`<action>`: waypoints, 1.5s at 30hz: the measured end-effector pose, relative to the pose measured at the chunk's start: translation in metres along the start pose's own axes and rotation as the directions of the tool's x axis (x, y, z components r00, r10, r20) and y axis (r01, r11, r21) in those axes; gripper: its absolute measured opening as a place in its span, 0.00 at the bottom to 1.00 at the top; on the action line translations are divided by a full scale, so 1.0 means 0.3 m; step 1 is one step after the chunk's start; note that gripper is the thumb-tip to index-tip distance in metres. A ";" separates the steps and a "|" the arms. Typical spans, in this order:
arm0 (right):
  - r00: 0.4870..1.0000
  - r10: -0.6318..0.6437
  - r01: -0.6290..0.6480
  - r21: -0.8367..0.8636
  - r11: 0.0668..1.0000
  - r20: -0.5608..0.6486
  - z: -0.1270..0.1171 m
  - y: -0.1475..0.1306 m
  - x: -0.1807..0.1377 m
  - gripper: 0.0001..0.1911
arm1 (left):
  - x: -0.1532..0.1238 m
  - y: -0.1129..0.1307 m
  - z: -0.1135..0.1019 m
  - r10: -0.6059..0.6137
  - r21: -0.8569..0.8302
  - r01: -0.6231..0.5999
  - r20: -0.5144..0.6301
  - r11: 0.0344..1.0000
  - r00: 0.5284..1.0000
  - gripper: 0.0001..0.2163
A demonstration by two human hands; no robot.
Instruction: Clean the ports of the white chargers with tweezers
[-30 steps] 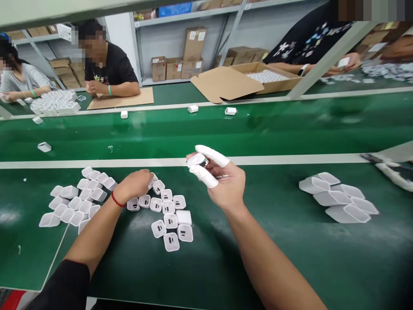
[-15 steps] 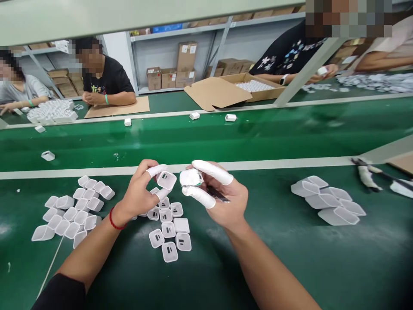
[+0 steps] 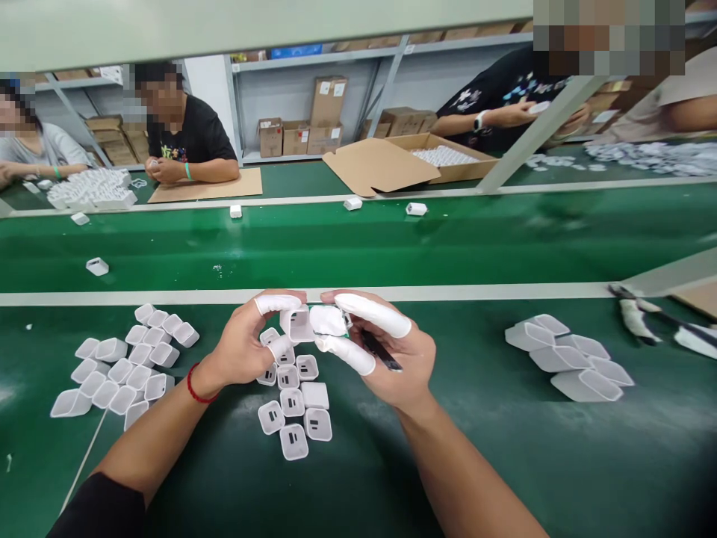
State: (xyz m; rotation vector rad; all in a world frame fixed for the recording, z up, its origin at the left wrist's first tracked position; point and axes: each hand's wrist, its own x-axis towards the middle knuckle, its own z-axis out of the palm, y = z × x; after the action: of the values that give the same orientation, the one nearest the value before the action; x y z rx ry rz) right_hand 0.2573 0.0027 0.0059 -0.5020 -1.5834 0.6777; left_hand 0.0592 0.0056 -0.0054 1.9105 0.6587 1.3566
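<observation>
My left hand, with white finger cots on thumb and forefinger, pinches a white plastic charger housing, its open side turned rightward. Between the cotted thumb and forefinger of my right hand is a charger circuit board with a white top and a green edge. The board meets the housing's open end; how far it sits inside I cannot tell. A slim dark tool lies across my right palm, its kind unclear. Below the hands stand several white housings with dark slots in their bottoms.
More white housings lie grouped at left and right on the green table. Several finished-looking white blocks rest on the green conveyor belt. Co-workers sit beyond it beside an open carton. A dark-handled tool lies far right.
The gap between my hands has closed: the housing in my left hand has moved right and turned, meeting the board. The blocks on the belt have shifted slightly right.
</observation>
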 end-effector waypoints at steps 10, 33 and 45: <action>0.995 0.102 -0.102 -0.027 0.994 0.003 0.010 -0.003 -0.004 0.20 | -0.022 0.004 0.081 -0.324 -0.306 0.318 0.033 0.897 0.945 0.27; 0.974 -0.086 0.139 -0.258 0.956 0.209 -0.011 -0.031 0.017 0.23 | -0.011 0.018 0.030 0.010 0.210 -0.007 -0.010 0.978 1.000 0.25; 0.950 -0.160 0.228 -0.247 0.942 0.268 -0.041 -0.017 0.015 0.30 | -0.008 0.003 0.024 0.029 0.265 -0.028 0.000 0.964 1.000 0.23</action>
State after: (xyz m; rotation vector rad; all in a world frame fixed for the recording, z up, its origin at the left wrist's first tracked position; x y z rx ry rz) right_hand 0.2692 0.0036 0.0131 -0.4684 -1.9471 0.3779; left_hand 0.0652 0.0015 -0.0076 2.1347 0.8543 1.3444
